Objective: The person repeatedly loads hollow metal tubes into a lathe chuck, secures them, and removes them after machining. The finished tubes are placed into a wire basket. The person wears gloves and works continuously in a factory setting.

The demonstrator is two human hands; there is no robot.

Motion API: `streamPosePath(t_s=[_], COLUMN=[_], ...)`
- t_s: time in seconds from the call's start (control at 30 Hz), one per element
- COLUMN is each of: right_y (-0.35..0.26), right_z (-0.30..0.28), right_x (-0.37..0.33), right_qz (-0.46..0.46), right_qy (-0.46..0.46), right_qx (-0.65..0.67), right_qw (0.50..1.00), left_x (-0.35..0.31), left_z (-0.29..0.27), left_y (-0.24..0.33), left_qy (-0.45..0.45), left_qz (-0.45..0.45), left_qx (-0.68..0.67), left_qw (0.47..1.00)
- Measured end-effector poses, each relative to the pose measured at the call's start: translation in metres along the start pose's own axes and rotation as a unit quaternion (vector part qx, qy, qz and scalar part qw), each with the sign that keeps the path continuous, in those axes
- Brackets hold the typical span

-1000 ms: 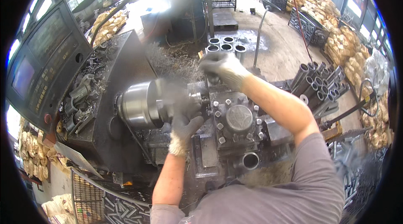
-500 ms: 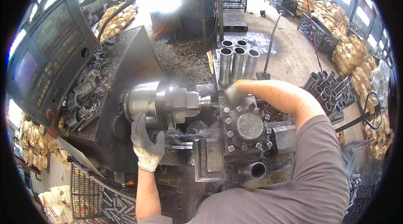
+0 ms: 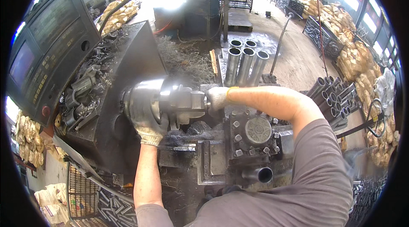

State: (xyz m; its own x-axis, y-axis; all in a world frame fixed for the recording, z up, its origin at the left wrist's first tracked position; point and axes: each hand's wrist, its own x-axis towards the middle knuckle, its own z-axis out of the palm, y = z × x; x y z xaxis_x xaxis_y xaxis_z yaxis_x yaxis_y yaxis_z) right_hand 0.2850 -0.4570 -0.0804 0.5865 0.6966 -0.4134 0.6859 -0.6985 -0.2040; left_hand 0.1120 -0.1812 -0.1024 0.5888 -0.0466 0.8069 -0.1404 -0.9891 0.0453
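Observation:
A large steel lathe chuck (image 3: pixel 181 99) with stepped jaws juts from the machine, its body slightly blurred. My left hand (image 3: pixel 149 122), in a grey-coated knit glove, lies against the chuck's near side with fingers stretched along it and the thumb apart. At the outer face of the jaws, my gloved right hand (image 3: pixel 217 98) closes around the short metal workpiece (image 3: pixel 207 104) held there; the fingers hide most of it. Just beyond my right wrist sits the square tool post (image 3: pixel 257 130), ringed with bolts. A dark tube (image 3: pixel 262 174) sticks out on its near side.
Several steel tubes (image 3: pixel 247 63) stand upright behind the tool post. More tubes (image 3: pixel 334 95) are stacked at the right. A control panel (image 3: pixel 49 52) rises at the left, with metal scrap (image 3: pixel 87 88) beside it. Thin rods fill a mesh crate (image 3: pixel 85 193) at lower left.
My left hand has gone from held up in front of the chuck to resting on it. My right hand has moved left, from behind the tool post to the workpiece in the jaws.

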Motion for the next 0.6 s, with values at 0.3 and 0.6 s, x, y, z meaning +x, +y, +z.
streamPosePath(t_s=[0.3, 0.6], right_y=[0.008, 0.014], right_z=[-0.007, -0.054], right_x=[0.0, -0.143], right_qz=[-0.028, 0.097], right_qy=[-0.113, 0.166], right_qx=[0.06, -0.276], right_qw=[0.991, 0.942], left_x=[-0.016, -0.001], left_z=[0.005, -0.004], left_y=[-0.007, -0.001], left_qy=[-0.001, -0.002], left_qz=[0.0, 0.004], left_qx=[0.041, -0.011], left_qw=[0.999, 1.0])
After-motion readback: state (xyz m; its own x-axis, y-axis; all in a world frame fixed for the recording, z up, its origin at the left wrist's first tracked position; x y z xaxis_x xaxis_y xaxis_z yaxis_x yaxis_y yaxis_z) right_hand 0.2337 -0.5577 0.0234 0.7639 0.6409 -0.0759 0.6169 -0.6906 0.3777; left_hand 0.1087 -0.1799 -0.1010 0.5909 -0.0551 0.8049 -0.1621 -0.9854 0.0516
